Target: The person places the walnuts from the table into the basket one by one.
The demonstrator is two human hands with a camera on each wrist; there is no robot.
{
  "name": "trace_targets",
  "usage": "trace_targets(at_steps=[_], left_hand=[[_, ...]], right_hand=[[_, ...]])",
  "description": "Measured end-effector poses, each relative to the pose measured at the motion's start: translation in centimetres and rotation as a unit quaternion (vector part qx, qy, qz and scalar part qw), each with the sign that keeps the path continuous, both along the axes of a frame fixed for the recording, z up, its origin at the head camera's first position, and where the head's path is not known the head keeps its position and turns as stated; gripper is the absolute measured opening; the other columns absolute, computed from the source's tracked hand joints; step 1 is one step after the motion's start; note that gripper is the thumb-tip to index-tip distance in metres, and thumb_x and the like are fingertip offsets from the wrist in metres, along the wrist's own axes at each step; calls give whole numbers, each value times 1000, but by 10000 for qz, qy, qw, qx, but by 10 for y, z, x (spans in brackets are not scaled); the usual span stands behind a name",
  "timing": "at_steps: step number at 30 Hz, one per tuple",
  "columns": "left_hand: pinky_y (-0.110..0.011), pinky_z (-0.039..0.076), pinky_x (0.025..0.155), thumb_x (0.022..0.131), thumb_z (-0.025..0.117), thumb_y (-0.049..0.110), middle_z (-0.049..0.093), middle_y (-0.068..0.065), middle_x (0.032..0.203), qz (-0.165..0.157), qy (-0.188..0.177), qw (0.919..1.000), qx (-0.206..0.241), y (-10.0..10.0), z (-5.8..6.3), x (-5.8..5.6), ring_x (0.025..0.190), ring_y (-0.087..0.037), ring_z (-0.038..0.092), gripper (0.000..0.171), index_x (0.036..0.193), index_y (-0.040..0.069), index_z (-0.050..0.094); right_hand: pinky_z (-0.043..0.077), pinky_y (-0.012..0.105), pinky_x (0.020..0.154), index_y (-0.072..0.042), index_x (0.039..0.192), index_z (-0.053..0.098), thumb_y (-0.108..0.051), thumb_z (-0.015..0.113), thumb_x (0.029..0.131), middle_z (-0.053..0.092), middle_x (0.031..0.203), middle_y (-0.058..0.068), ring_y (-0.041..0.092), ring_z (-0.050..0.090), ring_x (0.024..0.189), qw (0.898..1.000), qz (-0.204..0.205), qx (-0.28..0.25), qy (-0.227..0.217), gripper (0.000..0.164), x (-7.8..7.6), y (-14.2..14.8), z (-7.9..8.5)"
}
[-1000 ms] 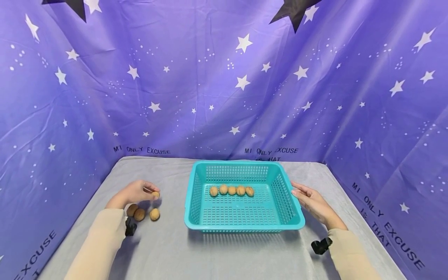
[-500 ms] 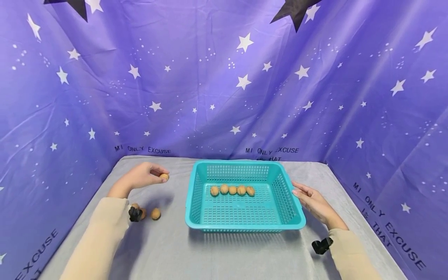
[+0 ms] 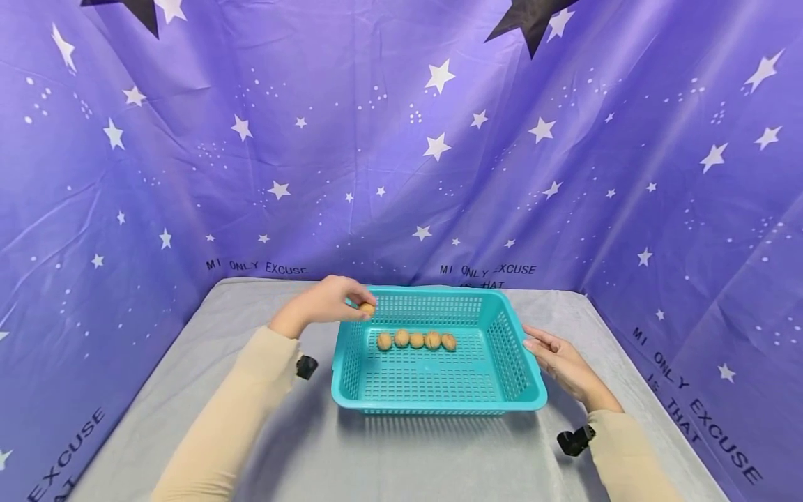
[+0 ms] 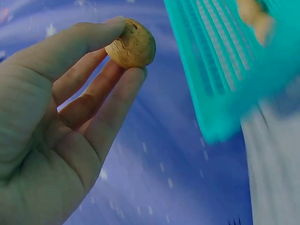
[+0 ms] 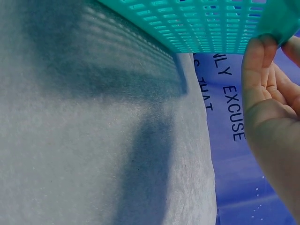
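Observation:
A walnut (image 3: 367, 309) is pinched between the thumb and fingertips of my left hand (image 3: 329, 301), over the left end of the turquoise plastic basket (image 3: 439, 406). The left wrist view gives a close look at this walnut (image 4: 133, 44), its wrinkled tan shell held clear of the basket. Several more walnuts (image 3: 417, 340) lie in a row on the basket floor. At the basket's right side, my right hand (image 3: 567, 362) holds the rim with its fingertips. In the right wrist view, fingers (image 5: 255, 58) meet the rim corner.
Under the basket lies a grey cloth-covered table (image 3: 439, 460). A purple curtain (image 3: 351, 139) with white stars surrounds its back and sides. Black wrist cameras sit on both beige sleeves. My left sleeve (image 3: 235, 401) hides part of the table's left side.
My left hand has lifted the walnut from the left of the table and carried it rightward to the basket. The loose walnuts there are now hidden behind the sleeve. My right hand stays put.

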State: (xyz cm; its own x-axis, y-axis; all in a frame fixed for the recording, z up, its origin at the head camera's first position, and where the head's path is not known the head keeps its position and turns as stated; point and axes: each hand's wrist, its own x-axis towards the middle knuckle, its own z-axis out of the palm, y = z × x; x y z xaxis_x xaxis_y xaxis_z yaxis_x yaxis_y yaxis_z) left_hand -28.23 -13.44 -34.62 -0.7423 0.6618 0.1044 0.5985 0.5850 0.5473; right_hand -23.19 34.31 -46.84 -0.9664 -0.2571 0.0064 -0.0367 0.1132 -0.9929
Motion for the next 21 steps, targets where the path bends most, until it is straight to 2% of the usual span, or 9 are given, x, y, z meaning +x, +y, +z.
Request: trace_targets(at_steps=[6, 12, 16, 21], left_hand=[[-24, 54, 86, 93, 73, 15, 71, 5, 111, -494, 45, 9988, 2, 51, 1, -4, 101, -9, 66, 25, 117, 13, 75], [-24, 53, 87, 94, 73, 16, 71, 7, 112, -767, -277, 9966, 80, 87, -6, -8, 101, -6, 65, 24, 118, 15, 74], [-23, 52, 88, 94, 73, 18, 70, 10, 112, -708, -689, 9951, 87, 107, -17, -13, 101, -4, 64, 25, 119, 17, 73], [-26, 52, 91, 94, 73, 17, 69, 8, 115, -624, -1326, 9888, 273, 130, -42, -22, 105, -7, 63, 27, 121, 17, 73]], right_hand=[[48, 20, 96, 11, 154, 22, -18, 52, 107, 57, 127, 9, 7, 62, 110, 10000, -22, 81, 11, 63, -1, -1, -1], [49, 22, 96, 11, 154, 21, -17, 51, 107, 56, 129, 13, 8, 62, 111, 10000, 42, 22, -16, 62, -2, -2, -1], [49, 22, 97, 11, 154, 21, -17, 51, 107, 56, 128, 11, 8, 62, 111, 10000, 21, 47, -9, 62, -2, -1, -1], [48, 21, 97, 10, 154, 22, -18, 52, 107, 56, 128, 11, 8, 62, 110, 10000, -40, 72, -48, 63, -1, 0, -1]])
